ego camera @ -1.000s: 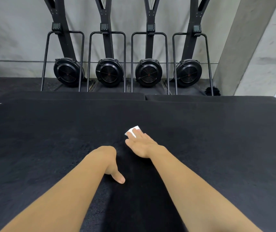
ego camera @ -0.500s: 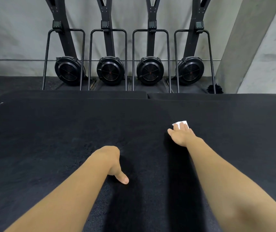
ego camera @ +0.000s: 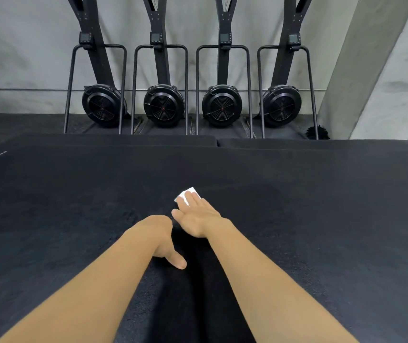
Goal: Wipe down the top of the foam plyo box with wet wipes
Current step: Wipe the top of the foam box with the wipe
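Your right hand point(ego camera: 196, 217) lies flat, fingers straight, pressing one white wet wipe point(ego camera: 185, 195) onto the middle of the one black foam plyo box point(ego camera: 74, 206). Your left hand point(ego camera: 161, 240) rests just beside it, thumb out and fingers hidden, so its grip cannot be told. Four fan machines point(ego camera: 164, 106) stand behind.

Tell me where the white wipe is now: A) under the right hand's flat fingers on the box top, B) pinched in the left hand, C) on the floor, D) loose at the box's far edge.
A: the wipe peeks out from under the straight fingers of the right hand, flat on the box top.
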Available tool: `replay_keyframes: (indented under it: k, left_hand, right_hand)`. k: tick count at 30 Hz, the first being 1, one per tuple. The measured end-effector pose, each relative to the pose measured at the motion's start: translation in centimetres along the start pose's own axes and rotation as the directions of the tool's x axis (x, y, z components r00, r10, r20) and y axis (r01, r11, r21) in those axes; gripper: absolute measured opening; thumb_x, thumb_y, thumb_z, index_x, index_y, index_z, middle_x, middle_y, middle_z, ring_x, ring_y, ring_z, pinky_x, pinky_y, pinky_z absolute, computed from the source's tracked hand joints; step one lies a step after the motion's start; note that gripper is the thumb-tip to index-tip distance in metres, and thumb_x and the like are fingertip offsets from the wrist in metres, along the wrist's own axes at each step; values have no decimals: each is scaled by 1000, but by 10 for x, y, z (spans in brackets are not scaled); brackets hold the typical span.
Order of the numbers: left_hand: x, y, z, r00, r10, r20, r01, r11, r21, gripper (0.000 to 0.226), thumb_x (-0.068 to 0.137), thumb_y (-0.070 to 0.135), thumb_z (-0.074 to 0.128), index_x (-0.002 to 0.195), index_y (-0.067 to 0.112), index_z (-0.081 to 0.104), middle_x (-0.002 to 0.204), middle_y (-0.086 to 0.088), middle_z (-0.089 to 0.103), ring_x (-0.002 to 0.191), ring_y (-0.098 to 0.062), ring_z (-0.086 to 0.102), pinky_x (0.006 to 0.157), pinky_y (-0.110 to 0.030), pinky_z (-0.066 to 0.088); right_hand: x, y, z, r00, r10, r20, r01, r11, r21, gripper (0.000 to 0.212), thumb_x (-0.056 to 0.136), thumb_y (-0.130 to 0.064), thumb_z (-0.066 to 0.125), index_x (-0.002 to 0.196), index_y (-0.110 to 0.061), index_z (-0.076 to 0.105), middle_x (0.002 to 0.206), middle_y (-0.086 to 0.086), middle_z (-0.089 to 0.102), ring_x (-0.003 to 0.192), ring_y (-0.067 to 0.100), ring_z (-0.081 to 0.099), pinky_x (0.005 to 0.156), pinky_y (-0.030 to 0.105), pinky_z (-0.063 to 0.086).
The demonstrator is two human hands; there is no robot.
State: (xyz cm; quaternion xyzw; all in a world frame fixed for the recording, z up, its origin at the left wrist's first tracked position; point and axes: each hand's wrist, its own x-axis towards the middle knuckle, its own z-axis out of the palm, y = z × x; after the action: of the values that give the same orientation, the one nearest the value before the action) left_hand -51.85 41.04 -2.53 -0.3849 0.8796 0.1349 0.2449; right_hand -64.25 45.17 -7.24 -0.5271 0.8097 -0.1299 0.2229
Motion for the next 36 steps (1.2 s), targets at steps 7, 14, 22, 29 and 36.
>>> replay_keyframes:
  k: [7, 14, 22, 29, 36]
  left_hand:
    - [4, 5, -5, 999, -35, 34, 36, 999, -30, 103, 62, 54, 85, 144, 13, 39, 136, -3, 52, 118, -26, 55, 98, -37, 49]
    - [7, -1, 0, 1000, -7, 0, 7, 1000, -16, 106, 62, 58, 83, 146, 12, 36, 143, -1, 46, 127, -24, 49, 103, -36, 44]
    - [6, -8, 6, 999, 34, -35, -35, 999, -38, 106, 62, 63, 80, 145, 14, 37, 150, 0, 39, 135, -21, 41, 108, -36, 40]
    - [2, -15, 14, 995, 71, -75, -78, 991, -108, 116, 67, 63, 76, 155, 20, 13, 162, 1, 8, 149, -19, 8, 119, -38, 22]
    - [26, -4, -4, 893, -36, -448, 3, 997, -73, 57, 83, 60, 59, 125, 22, 57, 121, 3, 59, 115, -19, 52, 94, -31, 44]
  right_hand:
    - [9, 76, -36, 981, 137, -137, -140, 990, -14, 50, 100, -41, 28, 149, -34, 30, 155, -6, 21, 134, 29, 32, 115, 40, 25]
    - [-3, 157, -71, 911, 382, -157, -388, 922, -6, 53, 102, -42, 25, 154, -30, 24, 161, -3, 15, 143, 32, 22, 120, 45, 18]
    - [10, 77, -37, 914, 330, -235, -328, 943, 47, 63, 100, -48, 31, 152, -14, 32, 153, 8, 26, 141, 26, 27, 117, 38, 26]
    - [23, 3, 3, 995, 29, -99, -26, 999, 30, 60, 102, -47, 28, 155, -19, 23, 160, 1, 13, 145, 25, 17, 119, 42, 22]
    - [32, 47, -25, 990, -13, -137, 19, 999, 40, 51, 102, -44, 30, 150, -26, 31, 151, -7, 25, 134, 22, 32, 111, 38, 31]
